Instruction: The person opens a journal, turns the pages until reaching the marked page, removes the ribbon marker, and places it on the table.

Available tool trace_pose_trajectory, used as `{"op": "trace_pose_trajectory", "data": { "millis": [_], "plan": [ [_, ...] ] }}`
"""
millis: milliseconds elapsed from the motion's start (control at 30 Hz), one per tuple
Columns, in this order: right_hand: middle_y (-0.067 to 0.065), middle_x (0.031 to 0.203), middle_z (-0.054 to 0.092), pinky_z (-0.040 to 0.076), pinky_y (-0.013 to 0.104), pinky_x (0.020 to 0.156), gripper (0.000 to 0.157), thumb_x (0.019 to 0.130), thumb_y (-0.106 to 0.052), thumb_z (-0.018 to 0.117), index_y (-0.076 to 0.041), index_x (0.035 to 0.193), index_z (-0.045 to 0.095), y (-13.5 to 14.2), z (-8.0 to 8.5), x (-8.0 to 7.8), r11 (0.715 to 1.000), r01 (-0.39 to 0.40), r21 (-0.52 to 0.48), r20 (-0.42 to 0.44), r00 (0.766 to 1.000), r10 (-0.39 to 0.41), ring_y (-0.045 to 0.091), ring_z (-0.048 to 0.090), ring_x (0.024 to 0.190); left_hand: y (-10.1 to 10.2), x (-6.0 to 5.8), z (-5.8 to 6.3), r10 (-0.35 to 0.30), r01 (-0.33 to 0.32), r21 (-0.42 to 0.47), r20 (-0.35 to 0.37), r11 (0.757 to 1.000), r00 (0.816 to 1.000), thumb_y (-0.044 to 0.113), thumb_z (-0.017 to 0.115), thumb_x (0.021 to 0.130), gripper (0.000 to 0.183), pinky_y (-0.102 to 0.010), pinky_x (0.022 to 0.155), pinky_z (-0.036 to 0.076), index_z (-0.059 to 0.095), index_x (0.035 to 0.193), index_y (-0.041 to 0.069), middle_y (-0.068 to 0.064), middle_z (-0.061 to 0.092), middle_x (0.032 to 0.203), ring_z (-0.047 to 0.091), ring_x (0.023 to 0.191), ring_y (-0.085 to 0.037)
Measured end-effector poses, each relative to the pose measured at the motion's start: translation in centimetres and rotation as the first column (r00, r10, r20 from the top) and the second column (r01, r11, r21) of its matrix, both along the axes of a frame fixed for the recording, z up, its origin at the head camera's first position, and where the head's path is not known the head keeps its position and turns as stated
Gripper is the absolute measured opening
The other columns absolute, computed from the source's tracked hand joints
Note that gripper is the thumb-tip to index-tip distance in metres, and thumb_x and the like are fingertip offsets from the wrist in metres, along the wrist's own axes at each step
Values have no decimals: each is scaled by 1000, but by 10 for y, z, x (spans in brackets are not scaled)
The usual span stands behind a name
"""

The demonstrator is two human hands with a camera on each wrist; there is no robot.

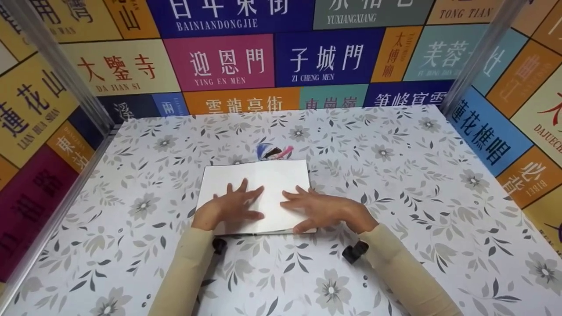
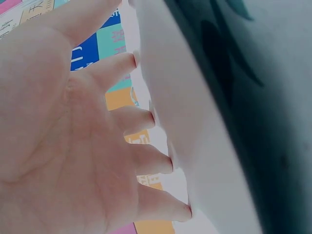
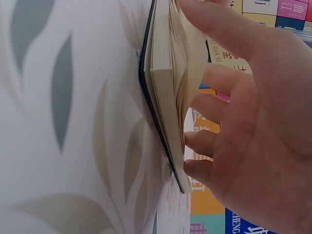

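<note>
An open notebook (image 1: 283, 173) with blank white pages and a dark cover lies flat on the flowered tabletop. My left hand (image 1: 230, 205) rests on its left page with the fingers spread. On the right page lies my right hand (image 1: 327, 208), fingers also spread, the thumb near the lower edge. In the left wrist view the fingertips of the left hand (image 2: 73, 126) press on the paper. The right wrist view shows the thick stack of pages (image 3: 163, 73) edge-on, slightly fanned, with the right hand (image 3: 248, 126) touching the top sheet.
Just behind the notebook lies a small blue, black and pink item (image 1: 273, 152), partly hidden by it; its kind is unclear. Panels with Chinese lettering (image 1: 219, 61) enclose the back and sides of the table (image 1: 395, 184). Black wrist devices (image 1: 354, 251) sit below the hands.
</note>
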State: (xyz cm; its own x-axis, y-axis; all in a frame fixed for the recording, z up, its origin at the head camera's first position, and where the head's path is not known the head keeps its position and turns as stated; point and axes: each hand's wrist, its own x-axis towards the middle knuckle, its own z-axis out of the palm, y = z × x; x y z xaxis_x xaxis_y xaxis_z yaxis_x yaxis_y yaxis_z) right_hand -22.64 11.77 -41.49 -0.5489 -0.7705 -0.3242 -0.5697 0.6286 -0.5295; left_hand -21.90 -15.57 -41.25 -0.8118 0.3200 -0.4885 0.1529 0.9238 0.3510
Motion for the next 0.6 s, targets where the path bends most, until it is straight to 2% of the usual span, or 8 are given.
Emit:
{"op": "trace_pose_trajectory", "data": {
  "millis": [133,300,467,600],
  "plan": [
    [1,170,11,1,56,127,71,95,-41,66,-20,156,36,1,3,1,1000,12,-18,34,999,-12,34,-3,157,0,0,0,3,-3,7,5,1000,1000,60,57,94,84,-84,110,2,14,161,33,-20,-11,167,-11,150,-55],
    [3,168,17,5,54,127,61,95,-19,64,-17,152,43,3,6,1,998,39,-52,59,998,-36,34,3,157,0,1,0,11,-11,17,6,1000,1000,58,58,94,84,-84,110,1,15,161,33,-19,-11,167,-12,150,-54],
    [9,163,32,14,51,127,51,93,-3,63,-12,142,56,6,6,-2,991,52,-125,49,998,-46,36,15,156,0,1,0,32,-32,27,15,999,999,59,59,94,83,-82,111,-1,15,161,35,-17,-13,168,-14,151,-52],
    [14,163,32,21,52,125,52,93,1,64,-10,143,56,9,6,-4,986,93,-138,1,996,-94,37,22,154,0,1,0,40,-41,41,20,998,999,59,59,93,83,-82,112,-3,14,160,37,-16,-14,168,-15,151,-51]
  ]
}}
